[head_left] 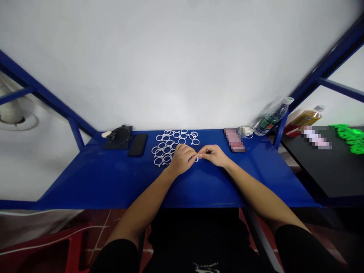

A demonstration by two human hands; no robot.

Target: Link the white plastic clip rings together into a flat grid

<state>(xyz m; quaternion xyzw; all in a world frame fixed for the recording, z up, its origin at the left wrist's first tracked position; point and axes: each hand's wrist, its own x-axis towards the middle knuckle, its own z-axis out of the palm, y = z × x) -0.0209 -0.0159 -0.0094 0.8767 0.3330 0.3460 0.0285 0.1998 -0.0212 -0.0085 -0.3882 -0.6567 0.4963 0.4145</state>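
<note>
My left hand (182, 158) and my right hand (215, 154) meet fingertip to fingertip over the blue table (113, 182). Pinched between them is a small white ring (196, 159), partly covered by the fingers. Both hands are closed on it, the right with thumb and forefinger. Several white rings (167, 150), each with a small knob on its edge, lie spread behind and to the left of my left hand, which hides some of them. A few others, such as one white ring (195, 141), lie just beyond the fingertips.
Left of the rings lie a black phone (138, 145) and a black plastic bag (119, 137). To the right are a blurred-out phone (234, 140), a white cable (248, 132) and a water bottle (273, 117). Green pieces (352, 138) lie on a black side table (324, 170).
</note>
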